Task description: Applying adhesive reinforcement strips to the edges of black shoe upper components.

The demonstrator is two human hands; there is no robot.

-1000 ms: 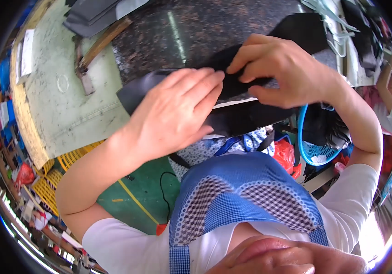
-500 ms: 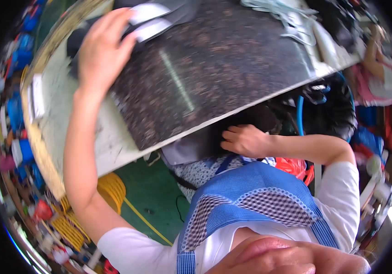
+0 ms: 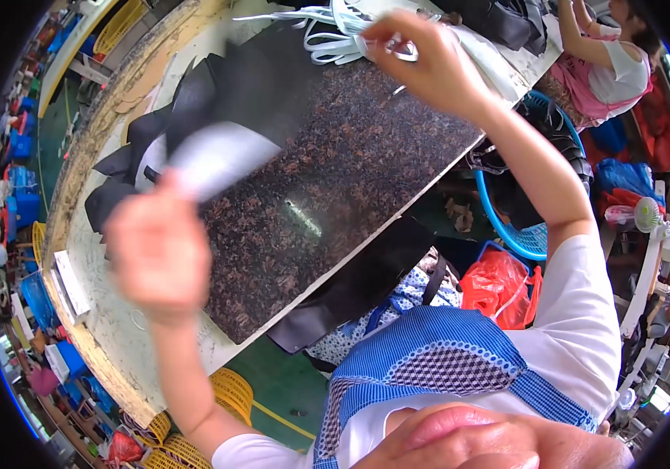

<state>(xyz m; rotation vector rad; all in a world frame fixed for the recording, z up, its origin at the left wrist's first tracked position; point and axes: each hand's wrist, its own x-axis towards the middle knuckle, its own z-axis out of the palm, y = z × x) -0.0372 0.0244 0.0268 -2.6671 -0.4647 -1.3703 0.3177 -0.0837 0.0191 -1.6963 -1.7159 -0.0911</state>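
My left hand [image 3: 161, 254], smeared by motion, is closed on the edge of a thin flat piece [image 3: 225, 160] with a pale grey-white face. That piece is tilted above the left part of a dark speckled stone slab [image 3: 335, 172], and a blurred black part extends beyond it. At the slab's far edge, my right hand [image 3: 432, 66] is bent with thumb and forefinger pinched together. Its fingertips are at a loose bundle of pale blue strips [image 3: 335, 39] and seem to grip one. Black cut pieces [image 3: 194, 94] lie in a loose pile beyond my left hand.
The slab rests on a worn white table [image 3: 186, 344] with a rough, yellowish left edge. Below its front edge are black material [image 3: 350, 289] and a red plastic bag [image 3: 499, 289]. A blue basket [image 3: 534, 238] stands at the right, near another person in pink [image 3: 585, 90].
My right hand has risen from below the table edge to the pale blue strips. My left hand has come nearer, carrying the pale-faced piece off the far left. The view has shifted.
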